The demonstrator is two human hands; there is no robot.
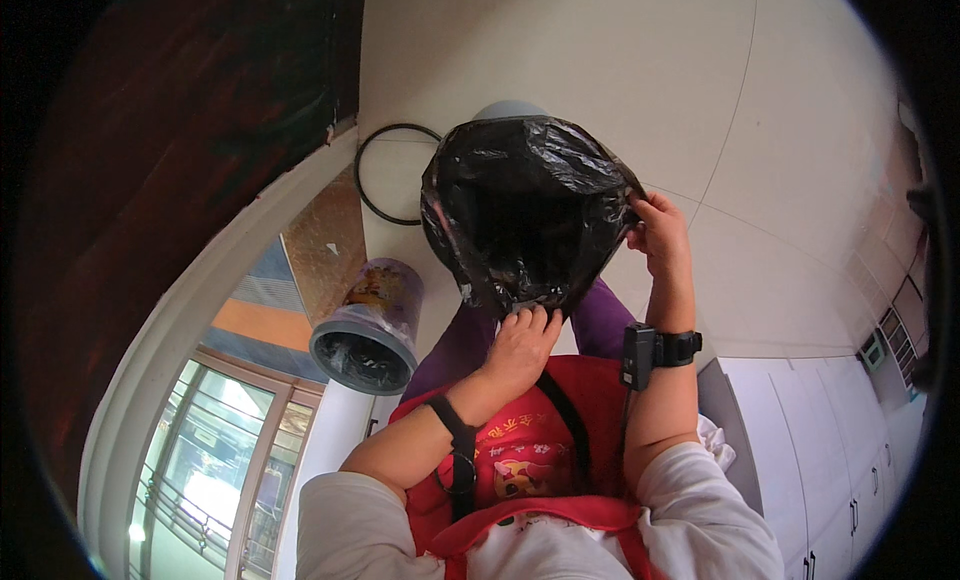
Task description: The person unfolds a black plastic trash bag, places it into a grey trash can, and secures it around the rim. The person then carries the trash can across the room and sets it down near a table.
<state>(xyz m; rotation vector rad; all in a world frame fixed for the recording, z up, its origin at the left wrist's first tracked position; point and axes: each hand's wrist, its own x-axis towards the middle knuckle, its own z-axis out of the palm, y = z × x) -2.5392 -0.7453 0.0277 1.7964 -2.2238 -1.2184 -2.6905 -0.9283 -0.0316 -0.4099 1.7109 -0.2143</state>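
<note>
A black plastic bag (525,205) is spread wide in front of my legs, its mouth facing up towards me. My right hand (656,223) pinches the bag's edge on the right side. At the near edge, my left hand (527,340) has its fingertips over the bag's rim, gripping it. Behind the bag, a light grey-blue curved rim (510,110) shows; the bag hides the rest of that object. The inside of the bag is too dark to make out.
A purple patterned trash bin (384,291) with a grey rim and a clear liner stands at the left. A black ring (358,176) lies on the tiled floor (600,47) beside the bag. White cabinets (810,430) line the right, and a glazed door (214,437) is at lower left.
</note>
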